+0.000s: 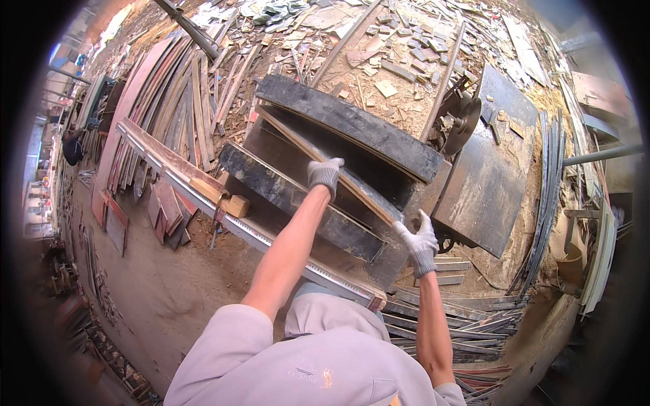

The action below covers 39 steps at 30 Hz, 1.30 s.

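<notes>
My left hand lies flat on a long board at twelve o'clock; right hand curls round its near end (stiff, probably heavy, splintery) on the saw bench.

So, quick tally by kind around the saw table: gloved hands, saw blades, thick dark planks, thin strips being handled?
Gloved hands: 2 (left hand, right hand)
Saw blade: 1
Thick dark planks: 2 (upper plank, lower plank)
Thin strip: 1
Total: 6
</notes>
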Motion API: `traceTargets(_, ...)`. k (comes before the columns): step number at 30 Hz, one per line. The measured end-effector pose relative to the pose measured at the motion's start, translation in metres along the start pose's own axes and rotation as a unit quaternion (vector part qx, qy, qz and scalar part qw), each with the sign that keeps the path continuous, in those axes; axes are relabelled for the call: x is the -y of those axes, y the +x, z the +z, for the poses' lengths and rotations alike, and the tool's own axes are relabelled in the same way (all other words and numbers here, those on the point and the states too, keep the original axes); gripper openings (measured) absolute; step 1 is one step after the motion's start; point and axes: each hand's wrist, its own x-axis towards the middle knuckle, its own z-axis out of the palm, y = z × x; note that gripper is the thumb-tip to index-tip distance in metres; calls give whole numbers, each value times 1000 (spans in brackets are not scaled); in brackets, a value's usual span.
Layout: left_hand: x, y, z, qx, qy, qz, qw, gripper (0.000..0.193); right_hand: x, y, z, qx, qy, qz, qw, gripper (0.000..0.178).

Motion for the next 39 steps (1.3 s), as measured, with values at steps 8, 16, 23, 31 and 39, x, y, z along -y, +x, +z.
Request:
traceTargets(8,60,-182,-36,27,-163,179,970,61,30,-98,-69,282,-27,-161,945,151)
traceTargets(16,-2,-253,-44,440,-383,172,794,109,-24,-184,-138,377,427,19,822,130)
traceTargets(23,-3,-293,50,756,-512,-41,406,122,-96,-243,-102,429,716,39,550,126)
traceTargets(31,20,-315,90,672,-257,-79,690,46,-149,-275,-153,134,411,72,899,151)
traceTargets(39,50,-345,122,555,-141,1,820,18,-146,-293,-110,39,166,2,985,161)
